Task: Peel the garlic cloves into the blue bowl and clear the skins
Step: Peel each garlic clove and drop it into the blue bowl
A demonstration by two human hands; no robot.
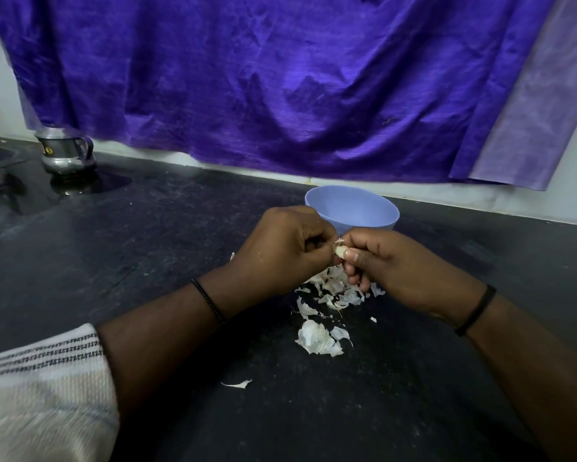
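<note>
Both hands meet just in front of the blue bowl (pixel 352 208), which stands near the back edge of the black countertop (pixel 180 235). The left hand (pixel 280 248) and right hand (pixel 390 261) pinch one garlic clove (pixel 340 251) between their fingertips — both closed on it. Papery skins (pixel 327 295) lie heaped beneath and toward the person. Open counter spreads left and right. A steel jug (pixel 65 151) stands far left; a purple cloth (pixel 280 78) hangs behind.
</note>
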